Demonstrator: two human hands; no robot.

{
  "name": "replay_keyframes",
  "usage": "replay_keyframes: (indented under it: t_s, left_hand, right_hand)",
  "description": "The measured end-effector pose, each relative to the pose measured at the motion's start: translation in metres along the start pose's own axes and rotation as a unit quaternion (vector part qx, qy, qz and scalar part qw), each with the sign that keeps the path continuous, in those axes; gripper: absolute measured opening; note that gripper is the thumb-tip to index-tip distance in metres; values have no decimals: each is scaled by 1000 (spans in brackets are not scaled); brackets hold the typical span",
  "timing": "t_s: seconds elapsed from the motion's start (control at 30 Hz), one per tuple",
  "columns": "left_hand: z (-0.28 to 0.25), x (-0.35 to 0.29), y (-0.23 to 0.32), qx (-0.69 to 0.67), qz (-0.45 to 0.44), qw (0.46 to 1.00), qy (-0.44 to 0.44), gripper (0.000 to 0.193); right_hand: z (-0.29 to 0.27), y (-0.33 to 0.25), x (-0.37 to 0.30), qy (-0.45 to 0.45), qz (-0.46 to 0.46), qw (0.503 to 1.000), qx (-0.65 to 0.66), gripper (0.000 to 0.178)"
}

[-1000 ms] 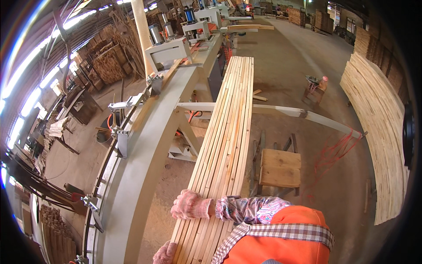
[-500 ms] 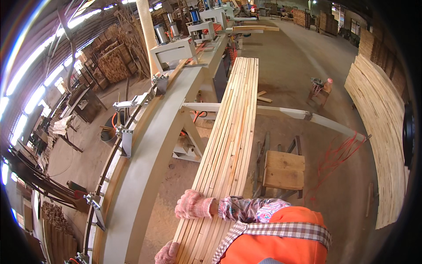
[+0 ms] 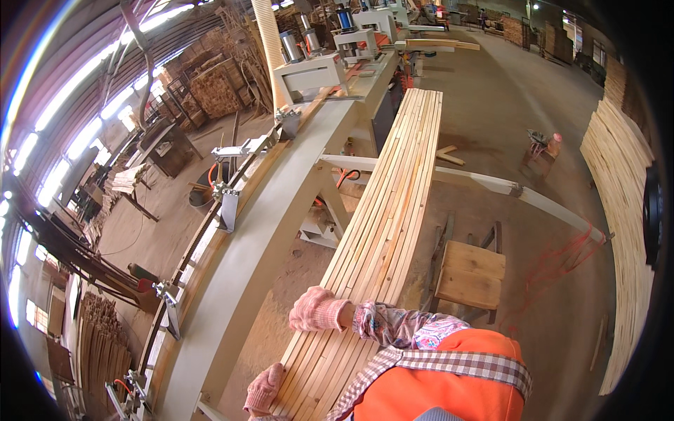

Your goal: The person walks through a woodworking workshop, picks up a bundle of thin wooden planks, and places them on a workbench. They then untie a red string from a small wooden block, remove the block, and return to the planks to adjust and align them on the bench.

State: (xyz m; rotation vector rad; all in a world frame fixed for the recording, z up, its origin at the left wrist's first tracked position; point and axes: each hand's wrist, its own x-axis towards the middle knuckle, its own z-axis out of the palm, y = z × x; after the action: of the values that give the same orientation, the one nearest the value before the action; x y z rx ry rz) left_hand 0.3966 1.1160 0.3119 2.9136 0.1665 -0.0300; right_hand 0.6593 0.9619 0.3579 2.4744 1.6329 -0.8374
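Observation:
A long layer of pale wooden strips (image 3: pixel 393 203), laid side by side, runs away from me through the middle of the head view. My right hand (image 3: pixel 319 309), in a pink knitted glove, is closed over the left edge of the strips, its forearm crossing them from the right. Nearer to me, my left hand (image 3: pixel 265 388), gloved alike, curls at the same edge by the strips' near end. Its fingertips are partly hidden. My orange garment with checked trim (image 3: pixel 449 372) covers the near right part of the strips.
Left of the strips stands a long grey machine bed (image 3: pixel 260 259) with metal clamps (image 3: pixel 226 207) and a pressing unit (image 3: pixel 309 76) farther on. A wooden stool (image 3: pixel 470 275) is to the right. A pale beam (image 3: pixel 484 182) crosses behind it toward a tall wood stack (image 3: pixel 621 231).
The view has swung a little left, so the machine, strips and stool sit farther right in the picture. Both hands remain at the left edge of the strips.

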Motion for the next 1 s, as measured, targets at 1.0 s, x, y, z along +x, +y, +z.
replay_keyframes:
  t_s: [1.0]
  left_hand:
    - [111,12,-109,-502,-447,741,6,41]
  right_hand:
    - [16,1,-3,96,-54,991,-73,27]
